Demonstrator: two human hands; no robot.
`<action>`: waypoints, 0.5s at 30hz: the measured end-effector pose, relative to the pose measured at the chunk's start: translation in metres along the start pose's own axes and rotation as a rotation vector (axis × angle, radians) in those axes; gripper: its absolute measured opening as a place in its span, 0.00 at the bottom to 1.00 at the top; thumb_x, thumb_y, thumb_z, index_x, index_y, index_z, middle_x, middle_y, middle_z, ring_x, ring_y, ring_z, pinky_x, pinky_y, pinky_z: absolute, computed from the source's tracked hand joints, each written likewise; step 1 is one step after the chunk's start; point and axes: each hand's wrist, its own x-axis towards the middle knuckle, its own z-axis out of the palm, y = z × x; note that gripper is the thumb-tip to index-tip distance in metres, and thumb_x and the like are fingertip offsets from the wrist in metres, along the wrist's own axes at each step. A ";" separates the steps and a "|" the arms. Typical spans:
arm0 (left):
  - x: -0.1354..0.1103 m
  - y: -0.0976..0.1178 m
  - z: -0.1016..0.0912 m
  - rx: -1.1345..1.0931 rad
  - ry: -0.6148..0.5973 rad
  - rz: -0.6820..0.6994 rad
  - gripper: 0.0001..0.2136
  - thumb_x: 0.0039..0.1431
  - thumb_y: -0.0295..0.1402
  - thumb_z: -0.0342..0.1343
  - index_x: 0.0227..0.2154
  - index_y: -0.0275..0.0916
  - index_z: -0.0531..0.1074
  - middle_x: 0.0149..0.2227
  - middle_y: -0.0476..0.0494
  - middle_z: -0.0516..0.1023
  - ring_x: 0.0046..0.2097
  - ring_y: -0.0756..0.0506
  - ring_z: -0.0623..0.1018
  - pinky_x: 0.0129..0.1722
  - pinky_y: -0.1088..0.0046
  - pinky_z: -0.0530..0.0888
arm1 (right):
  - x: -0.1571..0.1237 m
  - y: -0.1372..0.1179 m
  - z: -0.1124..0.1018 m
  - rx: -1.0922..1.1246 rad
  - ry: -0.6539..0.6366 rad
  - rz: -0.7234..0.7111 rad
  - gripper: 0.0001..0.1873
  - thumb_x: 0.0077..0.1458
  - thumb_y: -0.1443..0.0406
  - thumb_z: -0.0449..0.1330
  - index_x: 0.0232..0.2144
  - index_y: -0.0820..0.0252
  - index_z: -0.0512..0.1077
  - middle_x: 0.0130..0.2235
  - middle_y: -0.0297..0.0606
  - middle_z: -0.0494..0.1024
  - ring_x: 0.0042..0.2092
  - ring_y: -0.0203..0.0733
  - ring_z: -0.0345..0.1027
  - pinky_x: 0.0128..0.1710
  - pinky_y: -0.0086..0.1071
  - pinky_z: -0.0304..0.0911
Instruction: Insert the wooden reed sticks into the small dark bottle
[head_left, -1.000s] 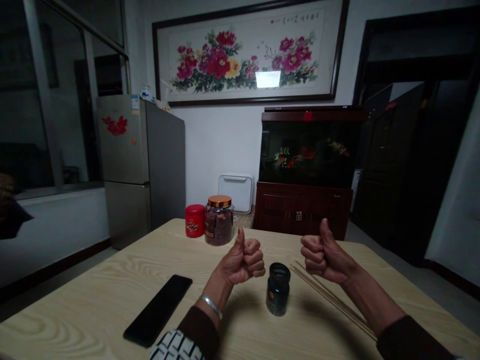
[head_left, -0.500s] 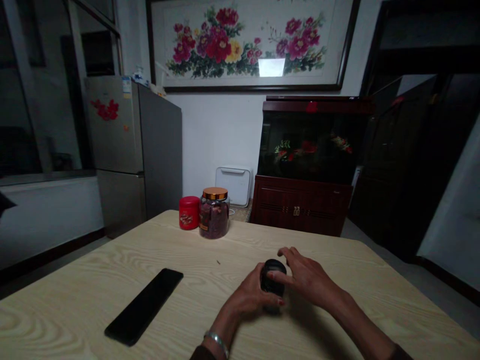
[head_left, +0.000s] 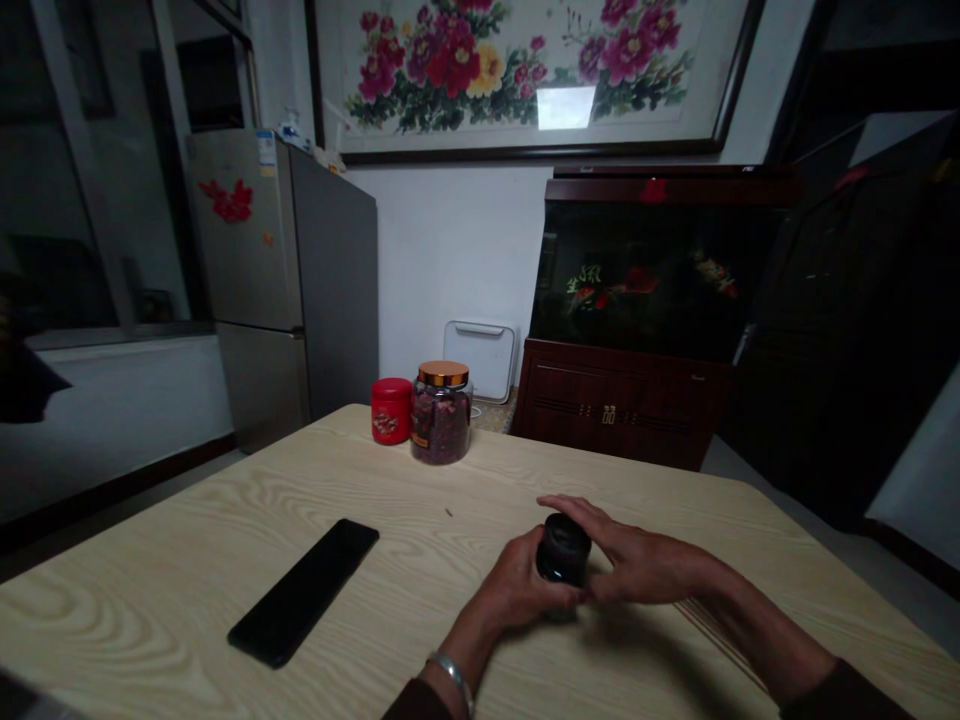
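A small dark jar with a black lid [head_left: 567, 538] stands near the front right of the table. My left hand [head_left: 517, 580] is wrapped round the jar's lower part from the left, and a silver bangle circles that wrist. From the right, my right hand [head_left: 630, 555] curves round the lid, its fingers behind the top and its thumb low at the front. Part of the jar is covered by the fingers, and its contents do not show. Left of my hands lies a long black flat object [head_left: 306, 592], its kind unclear.
A red canister [head_left: 391, 412] and a copper-lidded glass jar [head_left: 441, 415] of dark purplish pieces stand at the table's far edge. Thin brown sticks [head_left: 724, 645] show beside my right forearm. Beyond are a refrigerator [head_left: 337, 280] and a fish-tank cabinet [head_left: 615, 400].
My right hand has gone from spread fingers in front of the lid to curving round its right and back sides. My left hand stays round the jar. The view has shifted slightly.
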 end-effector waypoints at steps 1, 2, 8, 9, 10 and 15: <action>0.000 -0.001 0.000 0.005 0.002 0.001 0.25 0.39 0.32 0.70 0.44 0.33 0.74 0.40 0.46 0.77 0.40 0.44 0.73 0.38 0.74 0.69 | -0.002 0.000 -0.001 0.024 0.009 0.031 0.53 0.46 0.56 0.66 0.69 0.56 0.46 0.69 0.49 0.52 0.68 0.55 0.46 0.64 0.47 0.47; 0.000 -0.001 0.000 0.006 -0.003 0.000 0.26 0.39 0.33 0.70 0.44 0.33 0.73 0.40 0.45 0.77 0.41 0.44 0.73 0.38 0.74 0.69 | -0.002 -0.002 0.000 0.016 0.048 0.077 0.54 0.47 0.53 0.66 0.69 0.57 0.45 0.70 0.50 0.50 0.68 0.56 0.45 0.64 0.49 0.47; 0.000 -0.002 0.001 -0.010 -0.018 -0.051 0.26 0.37 0.26 0.68 0.44 0.34 0.73 0.39 0.47 0.78 0.38 0.46 0.74 0.36 0.75 0.69 | 0.012 -0.015 0.008 -0.318 0.250 0.215 0.26 0.55 0.49 0.58 0.45 0.64 0.74 0.45 0.51 0.76 0.47 0.58 0.68 0.52 0.53 0.57; 0.000 -0.002 0.001 0.002 -0.015 -0.057 0.26 0.37 0.26 0.68 0.45 0.34 0.73 0.39 0.47 0.78 0.38 0.45 0.74 0.36 0.75 0.69 | 0.013 -0.015 0.007 -0.316 0.221 0.195 0.22 0.55 0.52 0.58 0.45 0.63 0.74 0.45 0.50 0.76 0.47 0.56 0.68 0.52 0.52 0.57; 0.000 -0.001 0.000 0.016 -0.014 -0.055 0.27 0.37 0.27 0.68 0.45 0.34 0.73 0.39 0.47 0.78 0.39 0.45 0.74 0.36 0.75 0.69 | 0.014 -0.015 0.006 -0.284 0.178 0.160 0.22 0.53 0.56 0.59 0.48 0.61 0.73 0.47 0.49 0.75 0.49 0.56 0.68 0.53 0.51 0.57; -0.001 0.002 -0.001 0.008 -0.014 0.005 0.28 0.39 0.33 0.70 0.47 0.34 0.73 0.44 0.44 0.78 0.44 0.42 0.74 0.40 0.73 0.70 | 0.008 -0.014 0.000 -0.114 0.072 0.110 0.50 0.44 0.59 0.66 0.67 0.58 0.51 0.66 0.48 0.58 0.65 0.55 0.51 0.62 0.47 0.49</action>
